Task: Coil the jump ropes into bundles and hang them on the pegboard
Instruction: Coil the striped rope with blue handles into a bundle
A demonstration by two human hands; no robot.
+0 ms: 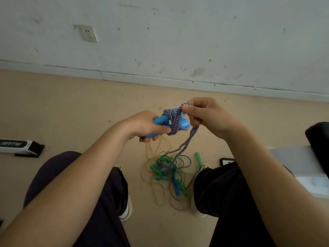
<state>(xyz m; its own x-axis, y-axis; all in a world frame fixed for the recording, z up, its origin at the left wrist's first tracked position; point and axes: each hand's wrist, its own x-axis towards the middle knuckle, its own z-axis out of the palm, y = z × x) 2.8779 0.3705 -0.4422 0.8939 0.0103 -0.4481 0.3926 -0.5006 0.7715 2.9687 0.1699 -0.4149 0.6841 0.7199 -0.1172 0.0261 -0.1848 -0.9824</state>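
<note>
Wrapping purple braided rope (175, 120) | left hand (146, 124) gripped blue handles (160, 122) as core | right hand (207, 114) pinched loop for tension

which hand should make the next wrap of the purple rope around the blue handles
Probably the right hand: it pinches the purple rope with the free length hanging below it, while the left hand grips the blue handles.
</note>
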